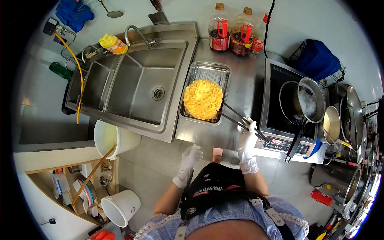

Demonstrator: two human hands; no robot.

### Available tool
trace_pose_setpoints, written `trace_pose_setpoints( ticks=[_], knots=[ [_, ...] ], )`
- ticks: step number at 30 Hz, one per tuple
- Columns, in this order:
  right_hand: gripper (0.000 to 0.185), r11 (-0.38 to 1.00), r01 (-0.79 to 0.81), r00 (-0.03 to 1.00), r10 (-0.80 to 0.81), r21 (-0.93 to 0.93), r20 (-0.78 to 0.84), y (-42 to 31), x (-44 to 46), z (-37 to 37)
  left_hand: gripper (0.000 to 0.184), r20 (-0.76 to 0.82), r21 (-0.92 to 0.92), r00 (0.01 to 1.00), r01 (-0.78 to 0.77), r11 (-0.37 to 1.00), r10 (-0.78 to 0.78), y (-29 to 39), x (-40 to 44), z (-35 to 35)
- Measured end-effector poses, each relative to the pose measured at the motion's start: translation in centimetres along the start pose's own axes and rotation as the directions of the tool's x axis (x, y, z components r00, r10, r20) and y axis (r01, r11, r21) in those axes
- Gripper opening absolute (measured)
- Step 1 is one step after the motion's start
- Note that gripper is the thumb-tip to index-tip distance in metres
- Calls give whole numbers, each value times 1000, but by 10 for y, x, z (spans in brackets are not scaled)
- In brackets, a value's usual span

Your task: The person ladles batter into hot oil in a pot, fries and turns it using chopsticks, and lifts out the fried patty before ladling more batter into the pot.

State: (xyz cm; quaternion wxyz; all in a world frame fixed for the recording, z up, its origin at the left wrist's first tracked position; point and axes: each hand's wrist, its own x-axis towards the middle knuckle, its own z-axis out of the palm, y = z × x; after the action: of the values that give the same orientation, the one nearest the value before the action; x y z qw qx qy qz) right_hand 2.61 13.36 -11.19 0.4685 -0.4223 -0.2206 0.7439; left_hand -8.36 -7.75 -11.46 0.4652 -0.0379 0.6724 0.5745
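My right hand (247,138), in a white glove, is closed around a pair of long dark chopsticks (237,119). Their tips reach the right edge of a round, golden, crumbly-looking fried cake (203,99). I cannot tell whether they grip the cake or only touch it. Beneath the cake is a wire rack (208,74) set in a rectangular metal tray (228,76) on the steel counter. My left hand (189,162), also gloved in white, hangs before the counter's front edge, fingers stretched out and holding nothing.
To the right, a long-handled pan (298,102) with bubbly contents sits on an induction cooker (276,86) showing red digits. A metal pot (331,124) stands beyond it. Sauce bottles (219,30) line the back wall. Left are a double sink (140,88) and a white bucket (128,138).
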Motion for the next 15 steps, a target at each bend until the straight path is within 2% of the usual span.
trace_pose_setpoints(
  ticks=[3,15],
  knots=[
    [36,998,-52,999,52,34,14,-3,-7,2,35,8,3,1000,3,1000,-3,-3,2,1],
    [38,998,-30,1000,30,62,1,-12,-19,-6,33,25,10,1000,17,1000,-17,-5,6,10]
  ],
)
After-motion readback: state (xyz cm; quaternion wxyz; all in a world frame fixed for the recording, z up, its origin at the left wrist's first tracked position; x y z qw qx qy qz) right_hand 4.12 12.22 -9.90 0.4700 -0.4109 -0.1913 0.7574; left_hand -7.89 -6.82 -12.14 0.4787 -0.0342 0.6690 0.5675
